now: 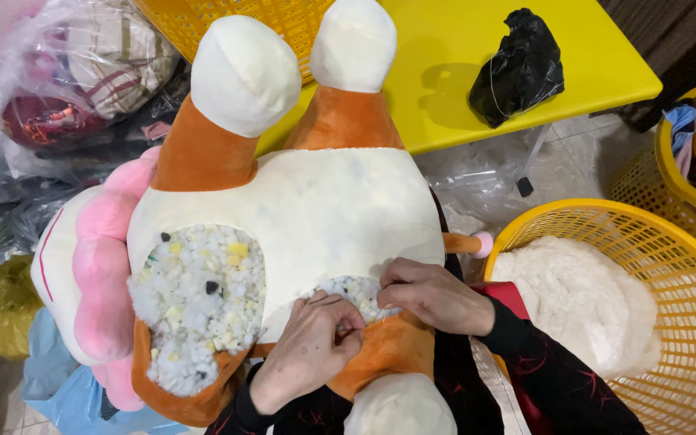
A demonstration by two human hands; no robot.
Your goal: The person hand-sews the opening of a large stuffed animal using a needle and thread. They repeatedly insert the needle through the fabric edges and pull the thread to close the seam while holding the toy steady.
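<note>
Centrally, low in the frame: left hand (pixel 306 351), fingers curled tight and pinched on the edge of the plush toy's (pixel 316 209) fabric at a small open seam. Whether it also holds a needle or thread cannot be told.

Right hand (pixel 432 296), just right of the left, nearly touching it; laid palm down on the same seam, fingers bent and pressing the cream fabric at the edge of the small opening (pixel 358 295), where mixed foam-scrap stuffing shows. Both forearms in black sleeves with red pattern, entering from the bottom edge.

Plush toy: large, cream body, four orange legs with white feet, two pointing to the top of the frame; pink frill at the left; thin orange tail with pink tip (pixel 470 242) at the right. It fills the middle of the frame, lying on the person's lap.

Large opening (pixel 199 302), lower left of the toy: packed with white, yellow and dark foam bits.

Yellow plastic basket (pixel 690 242), right side: holds white fibre filling (pixel 582 302).

Yellow table (pixel 590 56), top: carries a knotted black plastic bag (pixel 519 68).

Upper left: clear plastic bags (pixel 82 72) of fabric goods.
</note>
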